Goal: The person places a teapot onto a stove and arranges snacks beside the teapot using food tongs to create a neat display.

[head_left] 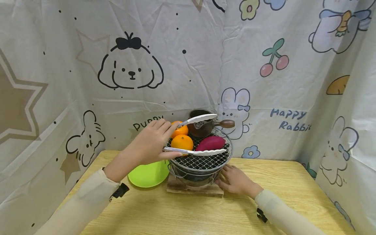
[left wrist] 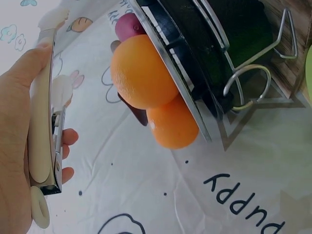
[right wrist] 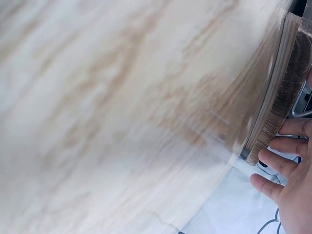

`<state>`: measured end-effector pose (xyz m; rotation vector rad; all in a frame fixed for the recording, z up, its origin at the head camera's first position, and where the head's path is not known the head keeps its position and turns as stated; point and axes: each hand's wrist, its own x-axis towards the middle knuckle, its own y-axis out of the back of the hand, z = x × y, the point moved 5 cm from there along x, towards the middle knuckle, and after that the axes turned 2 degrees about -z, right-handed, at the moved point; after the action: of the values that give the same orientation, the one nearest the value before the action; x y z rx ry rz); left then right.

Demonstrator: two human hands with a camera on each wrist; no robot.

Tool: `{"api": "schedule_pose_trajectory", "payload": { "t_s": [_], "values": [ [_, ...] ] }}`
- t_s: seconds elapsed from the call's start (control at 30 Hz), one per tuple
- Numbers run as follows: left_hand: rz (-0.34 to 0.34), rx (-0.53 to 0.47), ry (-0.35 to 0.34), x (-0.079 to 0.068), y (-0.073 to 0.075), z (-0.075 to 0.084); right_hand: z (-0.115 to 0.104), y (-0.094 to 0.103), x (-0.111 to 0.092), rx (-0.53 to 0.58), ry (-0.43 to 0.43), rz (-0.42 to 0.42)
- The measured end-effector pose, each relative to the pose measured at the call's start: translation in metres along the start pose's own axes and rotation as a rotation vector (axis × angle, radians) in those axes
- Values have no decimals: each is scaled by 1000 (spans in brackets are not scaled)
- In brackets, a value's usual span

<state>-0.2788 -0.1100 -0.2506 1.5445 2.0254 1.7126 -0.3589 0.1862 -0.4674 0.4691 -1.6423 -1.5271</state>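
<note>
My left hand (head_left: 149, 142) grips a pair of tongs (head_left: 202, 152), their white tips spread apart above the grill. Under and between the tong arms sit two oranges (head_left: 182, 143) and a purple sweet potato (head_left: 212, 143) on the wire mesh of the round grill (head_left: 202, 164). A brown pot (head_left: 202, 130) with a side handle stands at the back of the mesh. My right hand (head_left: 236, 180) is low at the grill's right side. In the right wrist view its extended fingers (right wrist: 278, 163) lie by the edge of the wooden board (right wrist: 278, 102) beneath the grill.
A lime-green plate (head_left: 148, 176) lies on the wooden table (head_left: 141, 212), left of the grill. Printed cloth (head_left: 188, 65) hangs close behind the table and along both sides. Wire handles (left wrist: 253, 80) stick out from the grill's side.
</note>
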Motion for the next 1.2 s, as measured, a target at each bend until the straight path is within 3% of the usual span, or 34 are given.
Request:
{"api": "schedule_pose_trajectory", "payload": {
  "t_s": [0.2,0.57,0.87,1.2],
  "values": [
    [-9,-3,70,-11,1,-11,1,-1,-1,5,-1,6],
    [111,-83,233,-38,-2,-39,3,-1,-2,15,-5,29],
    [99,-72,366,-72,-19,-62,0,-1,-2,18,21,59],
    [24,-62,508,-112,-40,-82,-1,1,0,-12,64,101]
  ]
}}
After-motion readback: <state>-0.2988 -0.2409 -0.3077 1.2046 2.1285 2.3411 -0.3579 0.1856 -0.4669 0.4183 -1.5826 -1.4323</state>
